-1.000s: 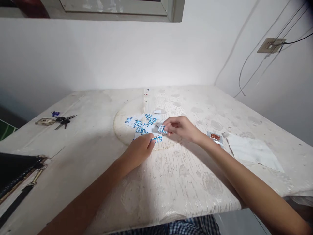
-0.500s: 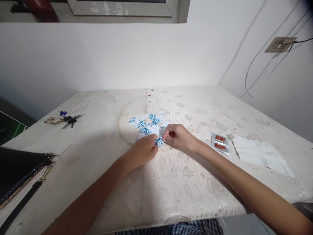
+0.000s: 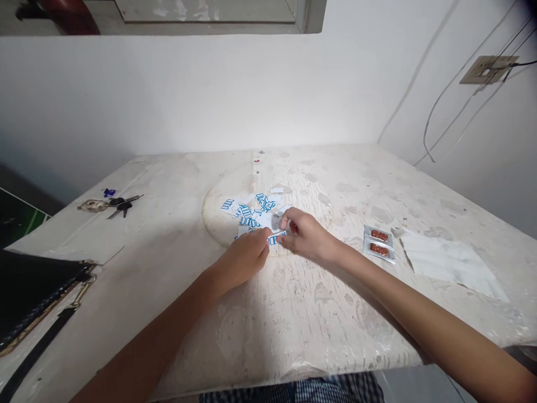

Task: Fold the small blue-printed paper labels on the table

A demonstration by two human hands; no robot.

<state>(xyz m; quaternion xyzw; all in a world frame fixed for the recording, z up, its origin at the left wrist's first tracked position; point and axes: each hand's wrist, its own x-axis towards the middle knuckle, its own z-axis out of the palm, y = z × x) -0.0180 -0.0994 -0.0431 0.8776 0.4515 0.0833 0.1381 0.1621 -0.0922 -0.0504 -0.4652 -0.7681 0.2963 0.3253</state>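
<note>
Between my two hands is a small white paper slip with blue printed boxes (image 3: 275, 239). My left hand (image 3: 249, 250) is closed, pinching the slip's left end between thumb and fingers. The fingers of my right hand (image 3: 305, 232) curl at its right end, thumb against the paper. Just beyond the hands lies a loose pile of similar white slips (image 3: 247, 214) with blue print, several overlapping. My fingers partly cover the near side of the pile. Behind it rests a blank white slip (image 3: 277, 191).
Keys (image 3: 121, 206) and a small blue piece (image 3: 109, 192) lie to the left, with a black strapped pouch (image 3: 37, 294) nearer. On the right are a silver blister pack with red-brown pills (image 3: 379, 244) and a white cloth (image 3: 453, 263). Wires hang from a wall socket (image 3: 489, 69).
The slip between my hands was bunched at an angle and now lies stretched flatter between them. My right fingers have opened slightly. The view has shifted a little.
</note>
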